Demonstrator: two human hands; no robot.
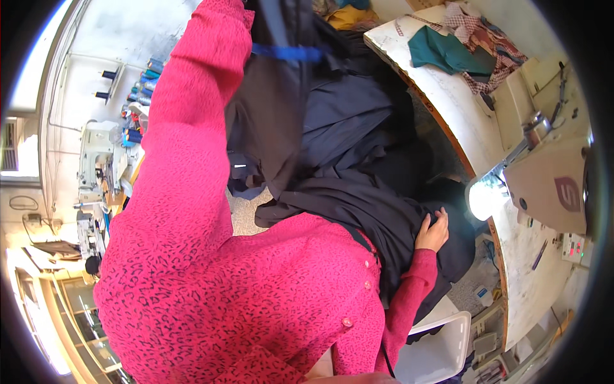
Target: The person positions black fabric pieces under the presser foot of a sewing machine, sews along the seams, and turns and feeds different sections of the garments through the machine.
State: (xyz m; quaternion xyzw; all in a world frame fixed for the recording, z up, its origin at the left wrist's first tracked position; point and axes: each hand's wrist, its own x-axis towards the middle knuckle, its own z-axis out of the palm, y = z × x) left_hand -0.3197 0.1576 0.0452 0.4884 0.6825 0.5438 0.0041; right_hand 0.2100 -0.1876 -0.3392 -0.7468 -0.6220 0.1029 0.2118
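Observation:
My left arm is raised to the top edge in the pink sleeve (185, 109), with the hand out of view. Beside it hangs a dark brown-black cloth (268, 121) with a blue strip (288, 52) near its top. My right hand (432, 230) grips black fabric (345, 198) gathered against my body at the right. A heap of dark navy fabric (339, 109) lies beyond.
At the right are a white curved table (448, 115) with green cloth (448, 54) and checked scraps, a sewing machine (547, 179) with a lit lamp (486, 198), and a white bin (448, 358) below. At the left, thread spools (133, 134) and machines (96, 166) line the wall.

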